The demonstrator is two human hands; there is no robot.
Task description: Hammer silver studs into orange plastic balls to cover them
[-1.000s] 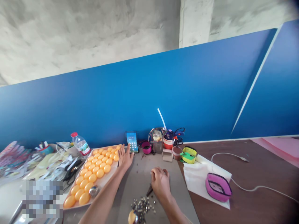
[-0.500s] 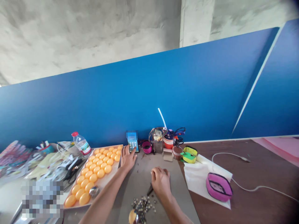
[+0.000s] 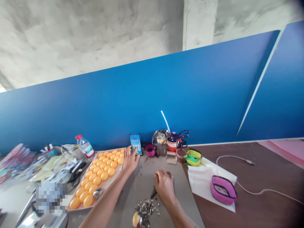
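Observation:
A phone (image 3: 136,144) stands propped against the blue partition, a keypad lit on its screen. My left hand (image 3: 130,161) reaches to it with fingers spread, a fingertip at the screen. Resting on the grey mat (image 3: 166,164), my right hand (image 3: 164,183) is closed with its fingers curled under. A dark slim tool (image 3: 154,192) pokes out beside its thumb side; whether the hand grips it is hidden. Nearer me lies a pile of small shiny metallic beads or studs (image 3: 147,207), with an orange ball (image 3: 136,218) partly covered in shiny pieces.
Left of the mat, a tray (image 3: 112,182) holds rows of orange balls and one silver-covered ball (image 3: 97,193). Behind it stands a water bottle (image 3: 85,147). Cups and cables (image 3: 172,144) line the partition. A magenta pouch-like container (image 3: 223,190) lies on white paper (image 3: 200,180) at right.
The view has shifted slightly. My left hand stays at the phone with its fingers a little lifted; the phone's display shows more clearly. My right hand keeps its place on the mat.

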